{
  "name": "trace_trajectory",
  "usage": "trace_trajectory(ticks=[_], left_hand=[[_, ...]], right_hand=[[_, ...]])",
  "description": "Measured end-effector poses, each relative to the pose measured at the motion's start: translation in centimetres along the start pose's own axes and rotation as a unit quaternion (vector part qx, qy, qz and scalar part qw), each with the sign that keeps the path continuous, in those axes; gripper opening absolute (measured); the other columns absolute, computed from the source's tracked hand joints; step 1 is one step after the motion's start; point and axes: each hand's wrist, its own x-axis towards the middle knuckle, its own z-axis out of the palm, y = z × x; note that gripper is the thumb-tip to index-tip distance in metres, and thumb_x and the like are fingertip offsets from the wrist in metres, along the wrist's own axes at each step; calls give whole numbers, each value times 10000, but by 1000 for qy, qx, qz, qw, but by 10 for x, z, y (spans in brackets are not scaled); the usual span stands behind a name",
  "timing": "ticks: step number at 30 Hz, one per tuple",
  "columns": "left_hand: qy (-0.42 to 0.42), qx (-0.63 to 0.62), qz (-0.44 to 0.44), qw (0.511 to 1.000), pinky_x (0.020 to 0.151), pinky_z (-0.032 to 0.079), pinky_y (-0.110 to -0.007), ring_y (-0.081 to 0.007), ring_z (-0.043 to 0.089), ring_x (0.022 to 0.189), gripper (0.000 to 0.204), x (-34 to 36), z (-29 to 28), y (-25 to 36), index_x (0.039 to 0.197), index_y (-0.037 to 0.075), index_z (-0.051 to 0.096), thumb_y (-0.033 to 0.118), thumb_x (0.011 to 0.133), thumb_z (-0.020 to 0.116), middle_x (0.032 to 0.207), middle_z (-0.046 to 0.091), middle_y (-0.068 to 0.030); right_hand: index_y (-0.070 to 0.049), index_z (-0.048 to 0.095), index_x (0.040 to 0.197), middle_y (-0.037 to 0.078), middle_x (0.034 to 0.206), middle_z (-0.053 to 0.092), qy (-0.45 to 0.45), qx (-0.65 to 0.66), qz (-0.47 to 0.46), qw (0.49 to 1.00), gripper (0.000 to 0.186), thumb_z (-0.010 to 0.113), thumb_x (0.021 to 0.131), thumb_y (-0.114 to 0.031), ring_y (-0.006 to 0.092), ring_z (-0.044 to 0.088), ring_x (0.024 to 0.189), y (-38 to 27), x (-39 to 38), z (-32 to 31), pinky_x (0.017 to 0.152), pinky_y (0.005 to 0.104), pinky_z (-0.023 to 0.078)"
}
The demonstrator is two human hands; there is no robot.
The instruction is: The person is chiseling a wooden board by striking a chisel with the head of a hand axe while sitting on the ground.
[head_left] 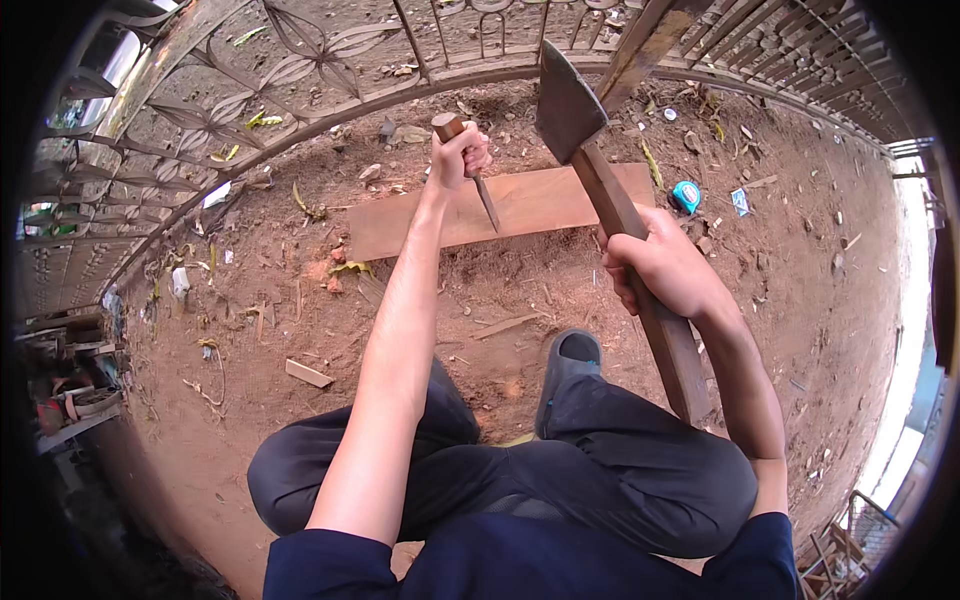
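My left hand (464,156) is closed around the wooden handle of a chisel (486,205). The chisel slants down to the right, its tip over a flat brown board (545,198); I cannot tell whether it touches the wood. The board lies crosswise on the dirt in front of me. Wrapped around a thick wooden handle, my right hand (662,262) holds an axe (572,108) with a broad dark metal head. That head is raised above and beyond the board's right part, and the lower handle end hangs over my right knee.
A teal tape measure (686,196) lies right of the board. Ornate metal fencing (205,120) curves along the far and left sides, with a wooden post (650,50) at it. Wood scraps (308,373) and leaves litter the dirt. My sandalled foot (570,370) is close to the board.
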Motion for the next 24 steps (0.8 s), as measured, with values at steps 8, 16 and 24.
trace_trajectory(ticks=[8, 16, 24], left_hand=[[75, 43, -3, 996, 474, 328, -256, -88, 428, 478, 280, -7, 18, 1, 641, 104, 438, 116, 875, 592, 564, 447, 10], [176, 170, 27, 969, 504, 363, -241, -54, 465, 545, 270, -21, 39, -7, 739, 87, 557, 230, 940, 668, 603, 508, 40], [181, 288, 72, 938, 480, 348, -249, -29, 440, 536, 319, -32, 54, -17, 681, 72, 535, 207, 923, 694, 574, 471, 64]], right_hand=[[-15, 528, 944, 30, 639, 525, 9, -35, 22, 999, 173, 582, 804, -100, 112, 536, 476, -69, -43, -15, 412, 284, 452], [-26, 523, 927, 22, 639, 508, 94, -2, -90, 992, 139, 582, 810, -72, 111, 509, 480, -44, -3, 1, 443, 282, 439], [21, 575, 1066, 149, 798, 628, 130, -197, -39, 971, 337, 633, 774, -135, 246, 604, 707, 29, 39, -5, 669, 374, 475]])
